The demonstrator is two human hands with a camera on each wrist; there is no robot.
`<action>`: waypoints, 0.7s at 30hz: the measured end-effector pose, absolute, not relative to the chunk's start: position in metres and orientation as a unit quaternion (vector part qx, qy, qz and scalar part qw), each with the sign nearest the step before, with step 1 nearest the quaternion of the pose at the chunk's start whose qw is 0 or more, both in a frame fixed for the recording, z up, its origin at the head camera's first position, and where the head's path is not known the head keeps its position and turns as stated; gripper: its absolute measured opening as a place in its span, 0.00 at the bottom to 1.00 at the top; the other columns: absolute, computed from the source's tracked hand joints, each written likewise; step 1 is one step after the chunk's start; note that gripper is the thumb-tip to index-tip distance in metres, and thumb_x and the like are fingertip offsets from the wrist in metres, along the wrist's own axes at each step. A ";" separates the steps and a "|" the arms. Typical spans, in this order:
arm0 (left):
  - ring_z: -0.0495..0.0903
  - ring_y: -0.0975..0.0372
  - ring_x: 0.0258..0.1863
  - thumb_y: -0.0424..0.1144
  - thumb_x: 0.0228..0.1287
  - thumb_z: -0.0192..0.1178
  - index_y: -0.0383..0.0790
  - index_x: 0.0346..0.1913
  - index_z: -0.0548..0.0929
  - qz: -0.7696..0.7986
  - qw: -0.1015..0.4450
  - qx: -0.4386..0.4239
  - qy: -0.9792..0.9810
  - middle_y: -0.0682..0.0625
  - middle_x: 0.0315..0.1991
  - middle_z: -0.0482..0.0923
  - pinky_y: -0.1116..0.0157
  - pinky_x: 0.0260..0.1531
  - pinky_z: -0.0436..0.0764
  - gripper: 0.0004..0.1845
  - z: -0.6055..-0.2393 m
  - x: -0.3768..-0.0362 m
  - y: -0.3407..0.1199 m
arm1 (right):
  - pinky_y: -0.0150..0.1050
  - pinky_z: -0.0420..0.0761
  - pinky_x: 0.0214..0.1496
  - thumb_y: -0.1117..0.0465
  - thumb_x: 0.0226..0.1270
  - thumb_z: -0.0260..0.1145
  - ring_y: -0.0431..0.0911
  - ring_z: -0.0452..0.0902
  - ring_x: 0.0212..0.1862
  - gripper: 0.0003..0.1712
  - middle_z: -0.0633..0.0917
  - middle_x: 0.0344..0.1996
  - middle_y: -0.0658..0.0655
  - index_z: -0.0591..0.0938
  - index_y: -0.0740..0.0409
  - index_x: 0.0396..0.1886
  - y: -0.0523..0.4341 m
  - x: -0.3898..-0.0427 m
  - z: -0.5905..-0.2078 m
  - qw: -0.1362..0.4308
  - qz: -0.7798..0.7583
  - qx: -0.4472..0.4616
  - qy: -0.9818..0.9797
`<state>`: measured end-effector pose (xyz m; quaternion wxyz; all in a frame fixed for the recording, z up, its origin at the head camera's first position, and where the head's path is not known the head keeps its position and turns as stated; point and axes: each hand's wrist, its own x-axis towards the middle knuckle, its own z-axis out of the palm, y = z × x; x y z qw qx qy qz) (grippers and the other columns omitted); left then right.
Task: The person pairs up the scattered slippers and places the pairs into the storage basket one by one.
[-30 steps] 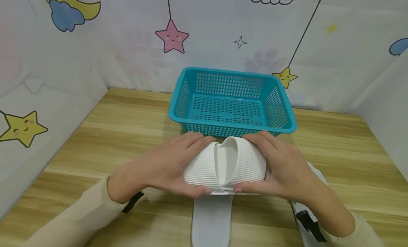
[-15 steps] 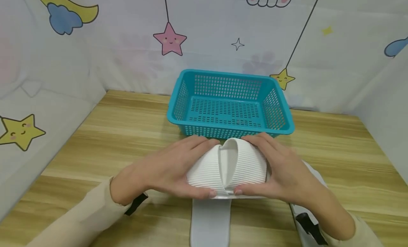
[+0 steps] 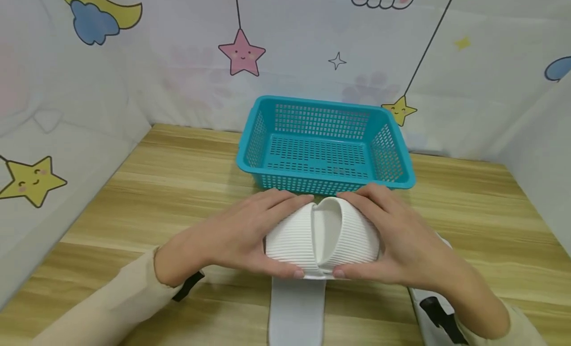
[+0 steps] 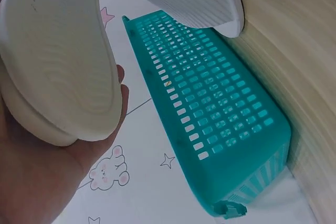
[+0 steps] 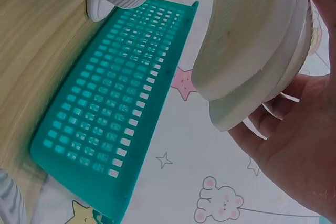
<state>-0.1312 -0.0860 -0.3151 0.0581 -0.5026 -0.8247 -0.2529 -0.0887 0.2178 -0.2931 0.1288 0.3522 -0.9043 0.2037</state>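
Your left hand (image 3: 223, 239) and right hand (image 3: 403, 242) cup the white slippers (image 3: 323, 234) between them from either side, fingers curled over the ribbed tops, thumbs at the near edge. The pair sits on the table (image 3: 156, 187), just before the basket (image 3: 323, 140).

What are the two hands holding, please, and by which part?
A pair of white slippers, pressed together: left hand and right hand grip the ribbed toe ends from either side.
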 end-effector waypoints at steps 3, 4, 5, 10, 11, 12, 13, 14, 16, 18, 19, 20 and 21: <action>0.75 0.59 0.66 0.68 0.57 0.75 0.40 0.80 0.67 -0.256 0.055 -0.501 -0.825 0.50 0.71 0.74 0.57 0.60 0.80 0.55 -0.315 -0.133 -0.089 | 0.39 0.82 0.45 0.28 0.47 0.83 0.38 0.73 0.55 0.55 0.78 0.59 0.45 0.78 0.49 0.72 0.218 -0.091 -0.293 0.146 0.202 0.362 -0.898; 0.74 0.58 0.68 0.68 0.60 0.73 0.41 0.81 0.66 -0.260 0.052 -0.500 -0.824 0.49 0.73 0.73 0.56 0.63 0.80 0.54 -0.314 -0.133 -0.090 | 0.39 0.82 0.46 0.28 0.48 0.83 0.39 0.73 0.55 0.55 0.78 0.58 0.46 0.78 0.50 0.72 0.218 -0.092 -0.293 0.152 0.204 0.365 -0.896; 0.73 0.58 0.70 0.68 0.64 0.69 0.42 0.82 0.64 -0.266 0.047 -0.498 -0.824 0.49 0.75 0.71 0.54 0.65 0.79 0.53 -0.313 -0.134 -0.092 | 0.40 0.83 0.46 0.29 0.48 0.83 0.40 0.73 0.55 0.55 0.79 0.58 0.47 0.78 0.50 0.72 0.218 -0.094 -0.292 0.158 0.207 0.367 -0.893; 0.67 0.53 0.77 0.71 0.79 0.42 0.44 0.84 0.58 -0.293 0.048 -0.472 -0.830 0.48 0.80 0.65 0.46 0.72 0.73 0.44 -0.306 -0.137 -0.108 | 0.38 0.83 0.43 0.33 0.45 0.86 0.40 0.75 0.54 0.54 0.80 0.56 0.48 0.79 0.51 0.71 0.223 -0.098 -0.286 0.178 0.222 0.354 -0.891; 0.67 0.52 0.78 0.71 0.80 0.37 0.44 0.85 0.58 -0.293 0.055 -0.468 -0.832 0.47 0.80 0.65 0.45 0.72 0.72 0.44 -0.306 -0.138 -0.111 | 0.36 0.82 0.43 0.34 0.44 0.87 0.39 0.75 0.53 0.55 0.80 0.56 0.48 0.79 0.50 0.70 0.224 -0.099 -0.285 0.181 0.222 0.349 -0.892; 0.67 0.51 0.78 0.71 0.80 0.33 0.45 0.85 0.58 -0.291 0.064 -0.463 -0.835 0.47 0.80 0.65 0.44 0.72 0.72 0.44 -0.306 -0.138 -0.114 | 0.35 0.82 0.43 0.35 0.42 0.88 0.39 0.75 0.53 0.55 0.80 0.56 0.48 0.79 0.50 0.70 0.225 -0.099 -0.283 0.182 0.222 0.343 -0.894; 0.67 0.51 0.78 0.71 0.81 0.30 0.44 0.85 0.57 -0.289 0.072 -0.460 -0.836 0.47 0.81 0.65 0.43 0.73 0.71 0.44 -0.306 -0.138 -0.117 | 0.34 0.81 0.42 0.37 0.41 0.89 0.38 0.75 0.52 0.56 0.80 0.56 0.47 0.79 0.50 0.70 0.227 -0.100 -0.282 0.185 0.220 0.337 -0.897; 0.66 0.51 0.79 0.70 0.81 0.29 0.44 0.85 0.57 -0.291 0.078 -0.458 -0.837 0.46 0.81 0.65 0.43 0.73 0.70 0.44 -0.307 -0.139 -0.120 | 0.33 0.81 0.41 0.38 0.39 0.90 0.38 0.75 0.52 0.57 0.80 0.56 0.47 0.79 0.49 0.71 0.228 -0.100 -0.281 0.186 0.217 0.331 -0.900; 0.65 0.51 0.79 0.69 0.82 0.27 0.44 0.86 0.56 -0.295 0.084 -0.454 -0.837 0.47 0.81 0.64 0.43 0.74 0.69 0.43 -0.309 -0.140 -0.125 | 0.32 0.81 0.39 0.41 0.36 0.92 0.38 0.74 0.51 0.58 0.80 0.56 0.47 0.79 0.49 0.71 0.231 -0.101 -0.279 0.188 0.211 0.319 -0.904; 0.64 0.52 0.80 0.69 0.82 0.26 0.44 0.86 0.55 -0.299 0.086 -0.450 -0.837 0.47 0.81 0.63 0.43 0.75 0.67 0.43 -0.310 -0.141 -0.130 | 0.31 0.81 0.39 0.43 0.35 0.93 0.38 0.74 0.51 0.59 0.80 0.57 0.48 0.79 0.49 0.72 0.233 -0.103 -0.278 0.188 0.207 0.312 -0.908; 0.64 0.52 0.80 0.68 0.83 0.26 0.45 0.86 0.54 -0.300 0.086 -0.447 -0.838 0.48 0.81 0.63 0.43 0.76 0.66 0.43 -0.311 -0.141 -0.132 | 0.31 0.81 0.39 0.44 0.34 0.93 0.38 0.75 0.50 0.59 0.80 0.57 0.49 0.79 0.49 0.72 0.234 -0.104 -0.277 0.189 0.206 0.310 -0.909; 0.64 0.53 0.80 0.69 0.82 0.25 0.45 0.86 0.54 -0.300 0.085 -0.443 -0.841 0.48 0.81 0.63 0.43 0.75 0.66 0.42 -0.312 -0.141 -0.134 | 0.32 0.82 0.38 0.45 0.33 0.93 0.39 0.75 0.51 0.60 0.80 0.57 0.49 0.79 0.50 0.72 0.235 -0.105 -0.277 0.190 0.205 0.307 -0.910; 0.64 0.53 0.80 0.69 0.82 0.25 0.46 0.86 0.54 -0.298 0.082 -0.439 -0.844 0.48 0.81 0.63 0.42 0.76 0.65 0.42 -0.313 -0.142 -0.135 | 0.32 0.81 0.39 0.46 0.33 0.94 0.39 0.75 0.50 0.60 0.80 0.57 0.50 0.79 0.50 0.72 0.236 -0.105 -0.277 0.191 0.204 0.305 -0.910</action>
